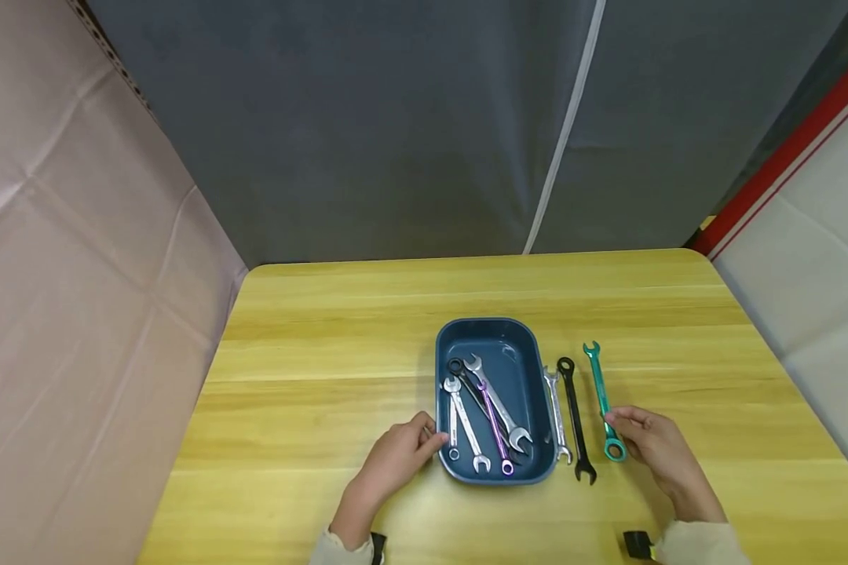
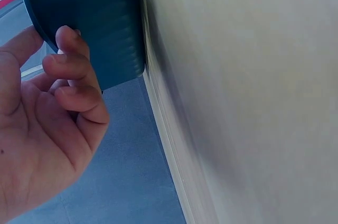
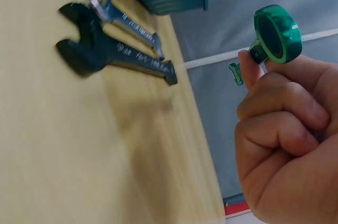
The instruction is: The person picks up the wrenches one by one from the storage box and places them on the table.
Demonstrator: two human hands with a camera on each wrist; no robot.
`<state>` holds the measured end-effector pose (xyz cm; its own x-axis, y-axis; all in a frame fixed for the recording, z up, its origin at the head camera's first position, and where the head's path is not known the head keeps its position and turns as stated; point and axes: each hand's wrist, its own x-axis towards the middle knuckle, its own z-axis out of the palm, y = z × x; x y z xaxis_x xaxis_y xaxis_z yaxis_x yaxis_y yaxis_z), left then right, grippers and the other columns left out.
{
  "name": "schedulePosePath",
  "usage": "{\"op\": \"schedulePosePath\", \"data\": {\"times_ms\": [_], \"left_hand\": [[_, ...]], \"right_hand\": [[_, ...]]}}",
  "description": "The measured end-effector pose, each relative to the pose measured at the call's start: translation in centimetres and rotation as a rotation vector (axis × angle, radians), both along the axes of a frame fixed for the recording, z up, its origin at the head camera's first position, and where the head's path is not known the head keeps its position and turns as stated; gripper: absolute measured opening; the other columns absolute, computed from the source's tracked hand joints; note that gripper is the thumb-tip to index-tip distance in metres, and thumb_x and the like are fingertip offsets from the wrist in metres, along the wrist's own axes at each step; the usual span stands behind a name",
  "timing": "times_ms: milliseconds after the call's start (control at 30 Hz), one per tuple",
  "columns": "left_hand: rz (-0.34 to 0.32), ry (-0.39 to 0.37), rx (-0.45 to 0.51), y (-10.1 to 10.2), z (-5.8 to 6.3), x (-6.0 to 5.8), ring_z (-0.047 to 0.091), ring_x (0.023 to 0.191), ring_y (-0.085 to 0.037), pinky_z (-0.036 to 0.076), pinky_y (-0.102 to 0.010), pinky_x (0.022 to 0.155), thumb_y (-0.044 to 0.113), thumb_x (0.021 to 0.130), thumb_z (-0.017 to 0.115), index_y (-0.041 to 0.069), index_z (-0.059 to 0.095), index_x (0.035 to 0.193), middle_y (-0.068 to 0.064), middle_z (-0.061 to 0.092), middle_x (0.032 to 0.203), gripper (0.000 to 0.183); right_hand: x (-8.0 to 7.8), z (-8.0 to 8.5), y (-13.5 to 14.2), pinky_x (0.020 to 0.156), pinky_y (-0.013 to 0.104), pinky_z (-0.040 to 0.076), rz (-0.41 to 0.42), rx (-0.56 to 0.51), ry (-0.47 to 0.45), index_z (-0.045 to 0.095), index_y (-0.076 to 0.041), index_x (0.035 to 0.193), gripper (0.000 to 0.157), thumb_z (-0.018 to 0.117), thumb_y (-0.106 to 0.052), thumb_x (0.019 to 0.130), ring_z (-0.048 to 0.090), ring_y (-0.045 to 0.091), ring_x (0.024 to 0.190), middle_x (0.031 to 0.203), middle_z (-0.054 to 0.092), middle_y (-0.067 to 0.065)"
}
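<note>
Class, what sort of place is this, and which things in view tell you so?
A tabletop work area, probably screened off: there is a wood-grain table, a dark grey backdrop behind it, and a blue tray holding several wrenches.

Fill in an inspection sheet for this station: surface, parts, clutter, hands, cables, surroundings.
Surface: wood-grain table, bare right up to its far edge.
Parts, in tray: purple wrench, one black wrench, several silver wrenches, overlapping.
Parts, outside: loose silver wrench close along the tray's right side, then loose black wrench; green wrench in hand.
Clutter: nothing seen.
Left hand: grips the tray's left rim.
Right hand: pinches the green wrench near its ring end.
Cables: nothing seen.
Surroundings: dark sheet behind, pale sheet left, white sheet with red edging right.
</note>
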<state>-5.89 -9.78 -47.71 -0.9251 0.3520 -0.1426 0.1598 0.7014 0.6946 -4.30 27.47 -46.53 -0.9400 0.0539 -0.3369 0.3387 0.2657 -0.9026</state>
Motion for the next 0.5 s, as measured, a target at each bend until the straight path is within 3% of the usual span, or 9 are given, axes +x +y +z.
{"op": "schedulePosePath", "data": {"times_ms": [200,500], "left_hand": [[0.0,-0.007,0.008,-0.1,0.0,0.2,0.04,0.054,-0.002,0.035,-0.021,0.052,0.041,0.096,0.057,0.015,0.058,0.092,0.012,0.045,0.061,0.026],[-0.001,-0.018,0.012,-0.1,-0.2,0.1,0.04,0.053,-0.002,0.034,-0.021,0.051,0.041,0.096,0.056,0.016,0.057,0.092,0.012,0.046,0.061,0.025]], "right_hand": [[0.2,-0.9,0.6,0.048,0.023,0.037,-0.016,0.029,-0.071,0.065,-0.002,0.102,0.023,0.054,-0.023,0.099,0.039,0.001,0.05,0.061,0.05,-0.012],[0.6,-1.8,0.5,0.06,0.021,0.045,-0.02,0.087,-0.105,0.058,0.012,0.115,0.04,0.055,-0.024,0.099,0.05,0.002,0.065,0.071,0.057,-0.011]]}}
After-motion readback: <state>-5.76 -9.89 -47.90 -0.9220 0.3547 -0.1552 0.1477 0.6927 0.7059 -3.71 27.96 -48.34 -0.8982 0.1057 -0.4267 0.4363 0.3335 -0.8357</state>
